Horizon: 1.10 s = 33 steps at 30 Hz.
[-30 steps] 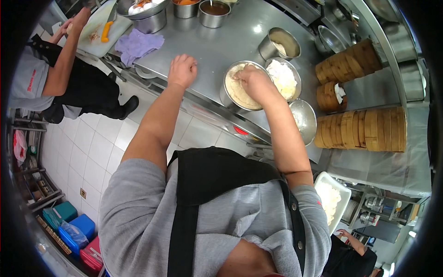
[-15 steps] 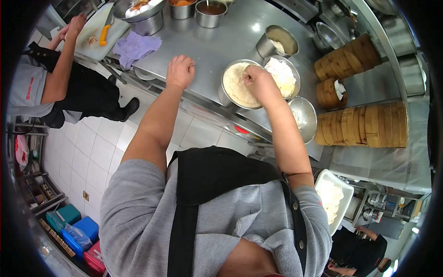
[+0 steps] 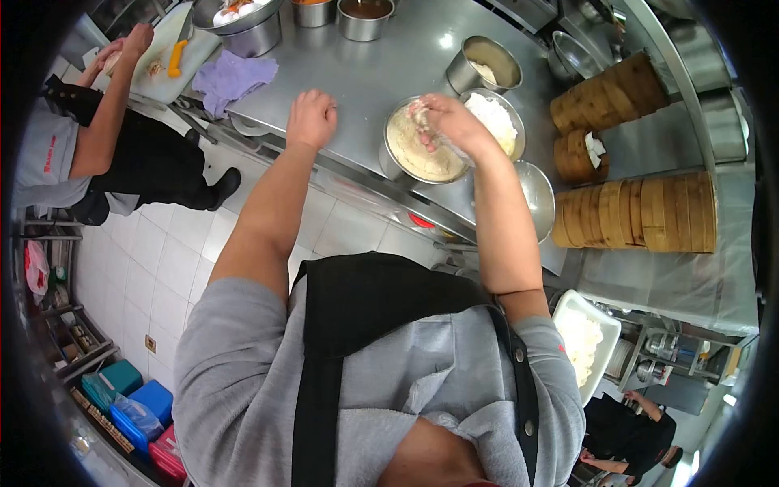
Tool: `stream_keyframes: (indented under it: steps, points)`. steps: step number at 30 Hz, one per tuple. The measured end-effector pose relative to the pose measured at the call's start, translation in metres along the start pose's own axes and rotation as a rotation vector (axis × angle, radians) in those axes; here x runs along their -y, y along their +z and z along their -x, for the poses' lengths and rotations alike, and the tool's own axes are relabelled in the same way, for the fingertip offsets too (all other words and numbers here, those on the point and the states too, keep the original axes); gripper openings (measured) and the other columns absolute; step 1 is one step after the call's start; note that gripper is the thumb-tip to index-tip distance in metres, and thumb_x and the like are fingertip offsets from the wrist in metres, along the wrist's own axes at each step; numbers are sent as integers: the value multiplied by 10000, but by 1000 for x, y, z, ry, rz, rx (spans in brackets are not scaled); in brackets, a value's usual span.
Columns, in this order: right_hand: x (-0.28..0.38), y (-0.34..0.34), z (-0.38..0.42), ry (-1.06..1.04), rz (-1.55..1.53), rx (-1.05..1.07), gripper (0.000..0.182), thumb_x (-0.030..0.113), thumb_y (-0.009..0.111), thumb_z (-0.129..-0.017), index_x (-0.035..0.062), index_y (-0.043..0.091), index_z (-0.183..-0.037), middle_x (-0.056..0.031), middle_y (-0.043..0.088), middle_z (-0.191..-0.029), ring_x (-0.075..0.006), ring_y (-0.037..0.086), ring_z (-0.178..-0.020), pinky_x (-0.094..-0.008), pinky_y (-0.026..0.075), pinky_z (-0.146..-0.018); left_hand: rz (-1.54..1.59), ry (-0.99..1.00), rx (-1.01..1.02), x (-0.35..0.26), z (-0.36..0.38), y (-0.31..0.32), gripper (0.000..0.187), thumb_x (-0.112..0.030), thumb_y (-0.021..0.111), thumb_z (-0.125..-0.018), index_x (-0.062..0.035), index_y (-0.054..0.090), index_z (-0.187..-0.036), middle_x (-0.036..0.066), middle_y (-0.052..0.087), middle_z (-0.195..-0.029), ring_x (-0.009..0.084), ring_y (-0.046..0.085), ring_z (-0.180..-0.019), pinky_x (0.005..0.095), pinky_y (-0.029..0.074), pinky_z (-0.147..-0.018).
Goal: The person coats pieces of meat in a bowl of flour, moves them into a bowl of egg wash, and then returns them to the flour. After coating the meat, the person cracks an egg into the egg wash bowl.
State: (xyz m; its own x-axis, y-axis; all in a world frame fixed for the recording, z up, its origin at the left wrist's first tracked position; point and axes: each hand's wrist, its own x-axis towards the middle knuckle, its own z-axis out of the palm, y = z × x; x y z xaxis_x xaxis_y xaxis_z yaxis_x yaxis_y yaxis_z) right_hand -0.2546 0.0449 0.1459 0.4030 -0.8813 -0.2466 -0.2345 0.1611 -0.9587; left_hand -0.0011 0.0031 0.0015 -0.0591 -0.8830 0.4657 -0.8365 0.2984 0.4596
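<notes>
My left hand point(image 3: 312, 119) rests closed on the steel counter point(image 3: 357, 89) near its front edge; whether it holds anything is hidden. Above a round metal container of pale crumbly powder point(image 3: 430, 158), my right hand point(image 3: 446, 126) is held with fingers apart and powder on them. Just behind the right hand stands a bowl of white, fluffy food point(image 3: 492, 118). Partly hidden by my right forearm is an empty-looking metal bowl point(image 3: 535, 199). A deeper metal pot point(image 3: 484, 66) with some pale stuff inside stands further back.
Bamboo steamers point(image 3: 641, 215) are stacked at the right. A purple cloth point(image 3: 234, 81) lies on the counter's left part, near a cutting board point(image 3: 166, 85) with a yellow-handled knife point(image 3: 175, 58). One co-worker point(image 3: 89, 146) stands at left, another point(image 3: 629, 434) at lower right.
My right hand has opened from a closed shape and turned over the powder container. My left hand is still closed on the counter. The whole view has shifted slightly.
</notes>
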Motion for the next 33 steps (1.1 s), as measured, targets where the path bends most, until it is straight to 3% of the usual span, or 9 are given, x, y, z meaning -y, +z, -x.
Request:
stream_keyframes:
  steps: [4, 5, 8, 12, 16, 23, 26, 29, 33]
  points:
    - [-23, 7, -18, 76, 383, 42, 209, -2, 382, -868, 10, 537, -1006, -70, 555, -724, -151, 549, -566, -294, 472, -530, -20, 49, -38, 2, -2, 1, 76, -120, 596, -775, -112, 636, -839, 53, 580, -916, 273, 531, -949, 405, 427, -855]
    - [-20, 0, -8, 129, 166, 59, 201, 3, 393, -864, 15, 529, -1011, -75, 560, -736, -154, 558, -594, -296, 473, -554, -12, 39, -39, 5, -3, 2, 75, -121, 597, -775, -114, 636, -838, 52, 580, -914, 273, 531, -949, 403, 427, -855]
    - [-7, 2, 14, 123, 245, -92, 207, 114, 461, -882, 14, 545, -1043, -137, 597, -782, -282, 609, -757, -374, 495, -699, 11, 16, -30, 3, -2, 2, 73, -123, 599, -775, -118, 637, -836, 49, 580, -912, 272, 530, -951, 401, 426, -856]
    - [-7, 28, 32, 54, 1176, -112, 379, 177, 674, -787, 19, 532, -1101, -194, 554, -1115, -356, 566, -1049, -392, 478, -891, 32, 43, -56, 0, -1, 0, 76, -95, 582, -771, -116, 633, -823, 53, 588, -890, 282, 538, -922, 407, 435, -831]
    - [-13, 30, 26, 33, 1262, -213, 501, 210, 745, -695, 7, 535, -1102, -196, 550, -1130, -355, 556, -1090, -404, 466, -940, 14, 56, -64, 0, -2, -1, 81, -81, 574, -771, -114, 631, -817, 58, 590, -878, 290, 540, -902, 412, 438, -817]
    - [9, 3, 31, 46, 776, -198, 477, 205, 660, -725, -49, 591, -1123, -252, 644, -1032, -344, 621, -994, -388, 484, -851, 11, 28, -30, 3, 0, 3, 70, -102, 599, -766, -120, 632, -824, 49, 583, -897, 280, 534, -940, 406, 429, -846]
    - [2, -3, 25, 133, 874, -143, 452, 208, 660, -733, -29, 596, -1111, -250, 645, -1012, -354, 629, -959, -383, 491, -837, 17, 64, -66, 2, -1, 1, 74, -97, 573, -782, -113, 635, -819, 63, 591, -881, 293, 540, -908, 411, 433, -817]
    - [-3, -14, 23, 38, 823, -260, 362, 203, 635, -774, -13, 612, -1064, -191, 665, -964, -273, 654, -855, -351, 498, -819, 24, 65, -72, 2, -2, 1, 76, -96, 573, -782, -112, 636, -821, 62, 594, -888, 294, 541, -912, 409, 433, -820]
    - [-1, -9, 21, -4, 67, -107, 191, 114, 558, -865, -5, 607, -1006, -60, 631, -826, -131, 605, -712, -300, 524, -668, 31, 61, -58, 0, -1, 0, 83, -90, 575, -779, -110, 638, -827, 62, 597, -897, 298, 541, -915, 407, 434, -825]
